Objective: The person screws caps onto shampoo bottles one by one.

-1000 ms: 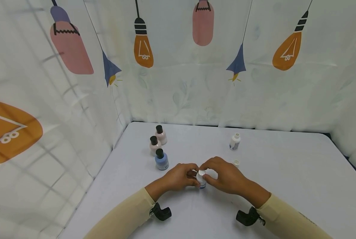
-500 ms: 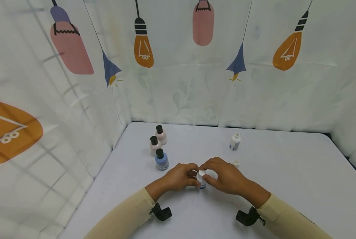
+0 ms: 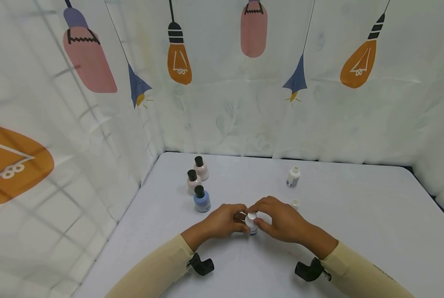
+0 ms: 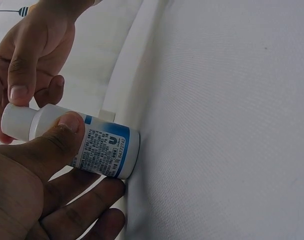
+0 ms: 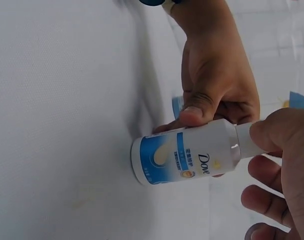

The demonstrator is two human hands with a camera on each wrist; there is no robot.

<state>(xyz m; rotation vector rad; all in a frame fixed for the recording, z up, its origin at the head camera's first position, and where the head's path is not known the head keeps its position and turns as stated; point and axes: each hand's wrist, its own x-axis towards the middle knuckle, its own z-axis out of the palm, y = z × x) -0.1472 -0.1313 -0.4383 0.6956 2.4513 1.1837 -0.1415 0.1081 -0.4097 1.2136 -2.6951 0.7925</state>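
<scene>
A small white bottle (image 3: 250,227) with a blue-and-white label stands on the table between both hands. In the right wrist view the bottle's front (image 5: 187,155) reads Dove. My left hand (image 3: 225,221) grips its body, thumb (image 4: 66,130) across one side and the other fingers around the far side. At the top, my right hand (image 3: 283,219) pinches the white cap (image 5: 248,140) between thumb and fingers. Small printed text covers the bottle's back label (image 4: 104,150) in the left wrist view.
Behind the right hand lies a small white cap-like piece (image 3: 295,203), partly hidden. Farther back stands an uncapped white bottle (image 3: 293,178). To the left are a blue bottle (image 3: 201,202) and two pale pink bottles (image 3: 201,169), all black-capped. Printed curtains (image 3: 222,111) border the white table (image 3: 356,215).
</scene>
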